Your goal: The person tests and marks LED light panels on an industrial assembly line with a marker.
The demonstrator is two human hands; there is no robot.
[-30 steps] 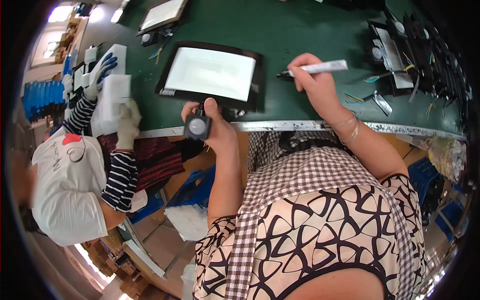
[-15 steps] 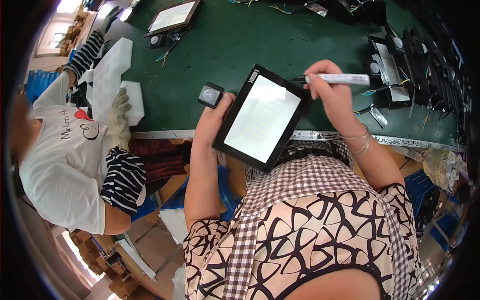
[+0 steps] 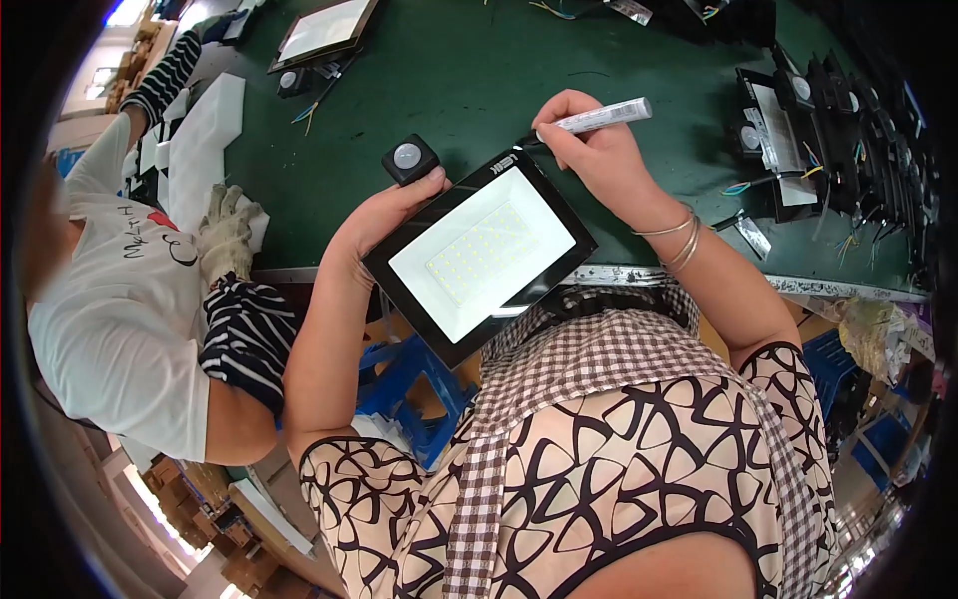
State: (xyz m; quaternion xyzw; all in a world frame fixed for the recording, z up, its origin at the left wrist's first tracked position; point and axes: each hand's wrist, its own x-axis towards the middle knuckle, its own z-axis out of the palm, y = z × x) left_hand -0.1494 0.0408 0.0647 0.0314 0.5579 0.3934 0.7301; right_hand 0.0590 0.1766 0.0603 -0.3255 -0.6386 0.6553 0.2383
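My left hand [image 3: 391, 212] grips the left edge of an LED floodlight [image 3: 481, 252], a black-framed panel with rows of yellow LED dots behind pale glass. A small black motion sensor [image 3: 409, 157] with a round white lens sticks out just above my thumb. The floodlight is tilted, with white lettering at its top corner, and overlaps the table's front edge in this view. Pinched in my right hand [image 3: 597, 158] is a white marker pen [image 3: 611, 114]. Its dark tip is right at the lettered corner of the frame.
Several black floodlights [image 3: 798, 130] with loose wires crowd the green table [image 3: 679, 90] on the right. Another floodlight [image 3: 324, 32] lies at the back left. On the left, a person in striped sleeves has a gloved hand [image 3: 228, 232] beside white foam [image 3: 205, 135]. A blue stool [image 3: 424, 399] stands below.
The floodlight has turned clockwise and shifted left with my left hand. My right hand has moved left and up, bringing the marker pen from the frame's right side to its lettered corner.
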